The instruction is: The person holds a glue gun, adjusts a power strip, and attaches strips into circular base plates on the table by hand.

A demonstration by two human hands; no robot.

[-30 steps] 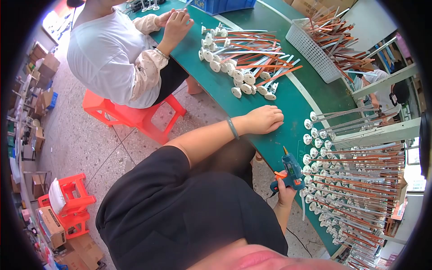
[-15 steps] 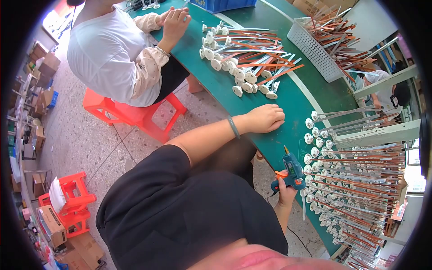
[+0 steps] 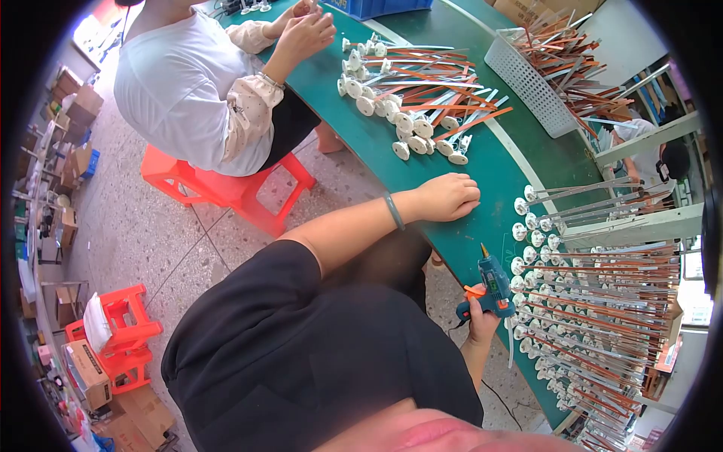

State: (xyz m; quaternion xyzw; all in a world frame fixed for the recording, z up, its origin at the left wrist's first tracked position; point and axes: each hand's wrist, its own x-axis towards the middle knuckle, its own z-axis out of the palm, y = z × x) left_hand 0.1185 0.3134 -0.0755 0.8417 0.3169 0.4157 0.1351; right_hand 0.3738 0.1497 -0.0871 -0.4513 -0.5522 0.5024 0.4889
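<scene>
Okay, so our right hand (image 3: 483, 318) is clamped round the glue gun (image 3: 495, 285), nozzle up, by the table (image 3: 482, 233) edge near the rows of white bases (image 3: 536, 279). Our left hand (image 3: 450, 197) just rests on the table, fingers curled together.

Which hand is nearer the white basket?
Left hand, resting on the table short of the basket. Right hand, gripping the glue gun, is farther back, by the table's edge.
</scene>
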